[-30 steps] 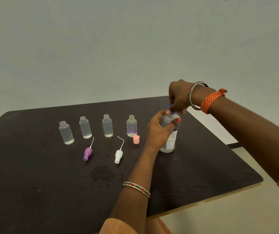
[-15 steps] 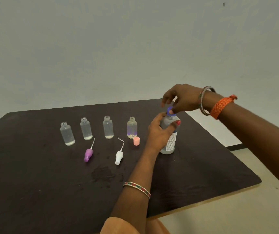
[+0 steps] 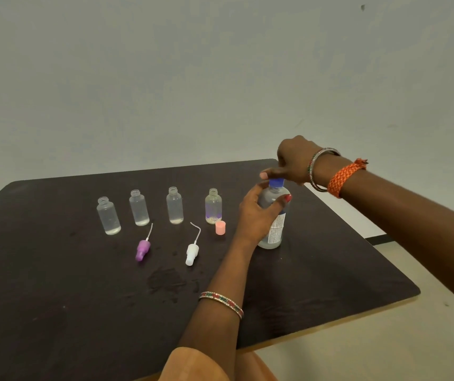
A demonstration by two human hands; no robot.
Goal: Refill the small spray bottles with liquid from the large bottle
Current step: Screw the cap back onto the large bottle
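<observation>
Now the right hand (image 3: 293,163) is back down on the blue cap (image 3: 276,182) of the large bottle (image 3: 273,215), with its fingers curled round the cap from above. Half a second ago that hand was lifted a little, with the fingers more spread and the cap showing under them, so it looks like the hand let go to get a new hold and is now pinching the cap again. That likely means the cap is being twisted in small turns; I cannot tell if it is going on or coming off. The left hand (image 3: 257,215) is wrapped round the side of the large bottle and keeps it steady, as it did before. The bottle stands upright on the dark table (image 3: 55,312), at the right end of the row. The four small spray bottles (image 3: 139,207) stand open in a line to its left and have not moved; each has only a little liquid at the bottom. The purple sprayer top (image 3: 142,250), the white sprayer top (image 3: 192,253) and the pink cap (image 3: 220,227) lie in front of them, beside some wet spots (image 3: 166,279).
</observation>
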